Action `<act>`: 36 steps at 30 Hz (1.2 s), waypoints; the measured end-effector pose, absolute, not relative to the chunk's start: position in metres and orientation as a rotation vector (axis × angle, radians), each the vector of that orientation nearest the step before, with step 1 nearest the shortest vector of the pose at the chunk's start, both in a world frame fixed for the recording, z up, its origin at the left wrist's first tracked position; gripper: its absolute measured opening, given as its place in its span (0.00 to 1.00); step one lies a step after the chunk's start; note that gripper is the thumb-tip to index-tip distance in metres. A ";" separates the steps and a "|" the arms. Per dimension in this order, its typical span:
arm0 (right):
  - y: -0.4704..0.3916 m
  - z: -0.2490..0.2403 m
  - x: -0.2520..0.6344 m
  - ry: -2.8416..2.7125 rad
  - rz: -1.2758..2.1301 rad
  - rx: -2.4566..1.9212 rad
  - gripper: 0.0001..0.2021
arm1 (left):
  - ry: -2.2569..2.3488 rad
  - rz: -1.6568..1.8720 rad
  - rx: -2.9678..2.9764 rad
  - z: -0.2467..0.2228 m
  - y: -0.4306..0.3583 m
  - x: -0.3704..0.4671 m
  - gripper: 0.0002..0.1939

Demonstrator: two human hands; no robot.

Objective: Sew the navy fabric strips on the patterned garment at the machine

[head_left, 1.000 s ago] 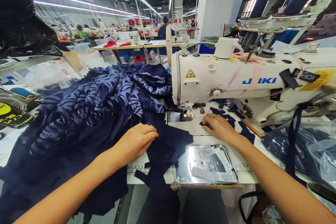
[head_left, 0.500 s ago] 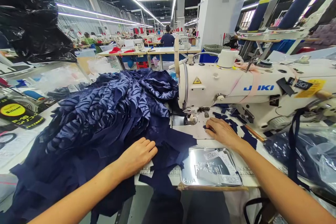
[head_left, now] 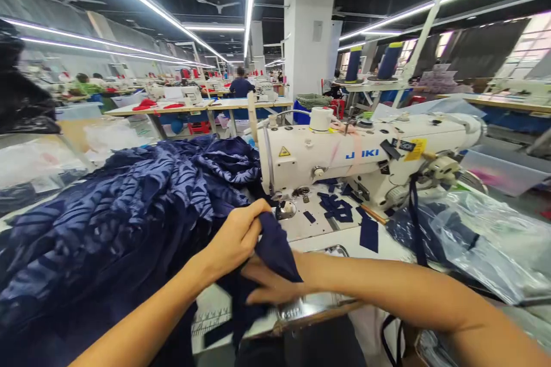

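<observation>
My left hand (head_left: 241, 232) is closed on the raised edge of a dark navy piece of fabric (head_left: 278, 243), just in front of the sewing machine (head_left: 327, 155). Below the lifted flap, my right hand (head_left: 273, 282) reaches leftward with its fingers stretched apart; it is blurred and partly covered by the cloth. A large heap of navy garments with a light blue leaf-like pattern (head_left: 172, 183) lies to the left of the needle area. Under my right wrist, a shiny metal tray (head_left: 297, 308) is mostly hidden.
Small navy scraps (head_left: 338, 207) lie on the machine bed, near a wooden-handled tool (head_left: 373, 214). A clear plastic bag (head_left: 477, 241) sits at the right. Thread cones (head_left: 387, 62) stand behind the machine. Further back, a person (head_left: 241, 85) sits among other sewing tables.
My left hand has moved up and right, lifting the fabric's edge. The right hand has left the machine bed and come down and left beneath the cloth. The view has turned right.
</observation>
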State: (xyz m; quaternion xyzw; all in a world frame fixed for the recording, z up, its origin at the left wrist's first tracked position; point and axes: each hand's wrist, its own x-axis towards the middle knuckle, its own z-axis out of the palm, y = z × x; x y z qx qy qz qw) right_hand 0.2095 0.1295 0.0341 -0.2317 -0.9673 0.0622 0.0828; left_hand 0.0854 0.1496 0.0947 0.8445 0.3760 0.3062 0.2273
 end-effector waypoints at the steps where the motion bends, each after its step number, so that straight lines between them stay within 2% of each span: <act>1: 0.122 0.034 0.198 -2.966 0.124 -0.588 0.19 | 1.015 0.848 2.222 0.089 0.158 0.098 0.09; 5: 0.102 0.039 0.188 -3.045 0.044 -0.441 0.25 | 1.035 0.765 1.855 0.047 0.183 0.119 0.07; 9: 0.108 0.042 0.233 -2.826 0.170 -0.439 0.12 | 1.033 0.690 1.701 0.026 0.187 0.105 0.09; 11: 0.122 0.042 0.264 -2.679 0.187 -0.648 0.08 | 1.007 0.648 1.702 0.029 0.183 0.102 0.09; 16: 0.164 0.032 0.313 -2.322 0.040 -1.484 0.03 | 1.053 0.647 1.565 0.043 0.173 0.111 0.09; 19: 0.179 0.023 0.318 -2.308 -0.030 -1.677 0.05 | 1.088 0.660 1.490 0.047 0.169 0.115 0.09; 25: 0.186 0.009 0.315 -2.393 -0.072 -1.626 0.02 | 1.076 0.516 1.625 0.057 0.157 0.104 0.06; 36: 0.187 0.002 0.323 -2.362 -0.017 -1.440 0.01 | 0.813 0.256 1.876 0.076 0.150 0.087 0.11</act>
